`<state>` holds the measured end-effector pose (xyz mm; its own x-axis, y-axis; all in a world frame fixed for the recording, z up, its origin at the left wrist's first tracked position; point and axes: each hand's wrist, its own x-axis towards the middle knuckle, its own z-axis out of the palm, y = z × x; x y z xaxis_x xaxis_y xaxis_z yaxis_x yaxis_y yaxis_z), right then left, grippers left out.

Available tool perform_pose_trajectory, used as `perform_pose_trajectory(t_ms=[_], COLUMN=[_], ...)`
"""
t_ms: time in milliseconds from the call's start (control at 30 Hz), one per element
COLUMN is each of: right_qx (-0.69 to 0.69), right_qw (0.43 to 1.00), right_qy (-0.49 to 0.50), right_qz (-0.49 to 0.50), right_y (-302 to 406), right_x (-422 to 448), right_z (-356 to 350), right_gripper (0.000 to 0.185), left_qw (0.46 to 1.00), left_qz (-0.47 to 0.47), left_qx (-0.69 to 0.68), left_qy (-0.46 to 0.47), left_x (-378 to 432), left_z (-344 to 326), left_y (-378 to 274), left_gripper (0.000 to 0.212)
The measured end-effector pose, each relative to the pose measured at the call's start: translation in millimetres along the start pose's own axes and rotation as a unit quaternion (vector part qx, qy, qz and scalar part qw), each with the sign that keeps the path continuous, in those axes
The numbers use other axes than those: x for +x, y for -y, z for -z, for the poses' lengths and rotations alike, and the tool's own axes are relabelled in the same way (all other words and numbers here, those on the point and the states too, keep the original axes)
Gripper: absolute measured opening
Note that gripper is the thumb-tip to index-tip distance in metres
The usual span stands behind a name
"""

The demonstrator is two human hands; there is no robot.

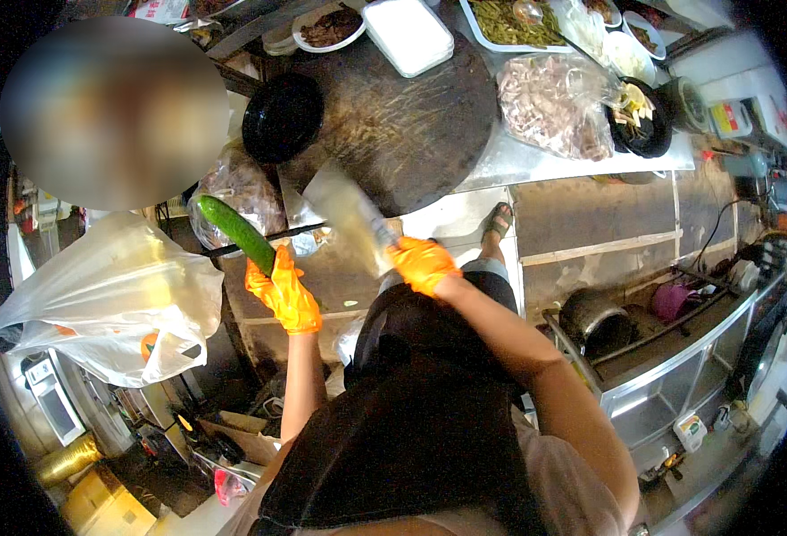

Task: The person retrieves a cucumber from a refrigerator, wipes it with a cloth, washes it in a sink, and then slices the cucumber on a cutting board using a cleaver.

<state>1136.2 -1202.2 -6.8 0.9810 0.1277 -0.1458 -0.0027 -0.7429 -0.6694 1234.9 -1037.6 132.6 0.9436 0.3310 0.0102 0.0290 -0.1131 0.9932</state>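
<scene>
My left hand (285, 298), in an orange glove, grips the lower end of a whole green cucumber (236, 226). The cucumber is tilted, its free end pointing up and to the left. My right hand (425, 265), gloved the same way, is closed around the handle of a broad-bladed knife, probably a cleaver (353, 211). Motion blurs the blade, which is apart from the cucumber and beside the near edge of a round, scored chopping block (407, 127). On the block's left side is a black bowl (283, 118).
White plastic containers (408, 35) rest on the block's far edge. Bagged meat (547, 107), a tray of green vegetables (510, 23) and a black bowl with lemon (641, 124) are right of it. A plastic bag (125, 288) hangs at left; a metal pot (597, 315) sits lower right.
</scene>
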Motion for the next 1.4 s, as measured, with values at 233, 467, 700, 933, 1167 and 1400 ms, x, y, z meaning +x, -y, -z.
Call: perform_pose_trajectory(t_ms=[233,467,700,933,1167,1400], right_qx=[0.302,-0.055,0.136,-0.083,0.040,0.329], right_qw=[0.899,0.995,0.957,0.959,0.990,0.871], right_qy=[0.059,0.020,0.040,-0.045,0.012,-0.036], right_qz=[-0.312,0.074,-0.252,-0.269,-0.133,-0.364], right_y=[-58,5,-32,-134,-38,-17], right_x=[9,41,-34,-115,-83,-159], right_z=[77,-19,53,102,51,77], right_gripper=[0.022,0.025,0.024,0.027,0.036,0.032], left_qw=[1.000,0.999,0.998,0.997,0.978,0.793], left_qz=[-0.004,0.005,0.002,0.051,0.069,-0.244], left_qx=[-0.005,-0.023,0.022,-0.007,0.031,0.415], left_qy=[0.013,0.028,0.053,0.055,0.195,0.373], left_x=[1,6,7,18,25,52], left_z=[16,15,24,15,-74,-176], left_y=[6,8,4,22,-24,29], left_gripper=[0.023,0.028,0.034,0.033,0.016,0.056])
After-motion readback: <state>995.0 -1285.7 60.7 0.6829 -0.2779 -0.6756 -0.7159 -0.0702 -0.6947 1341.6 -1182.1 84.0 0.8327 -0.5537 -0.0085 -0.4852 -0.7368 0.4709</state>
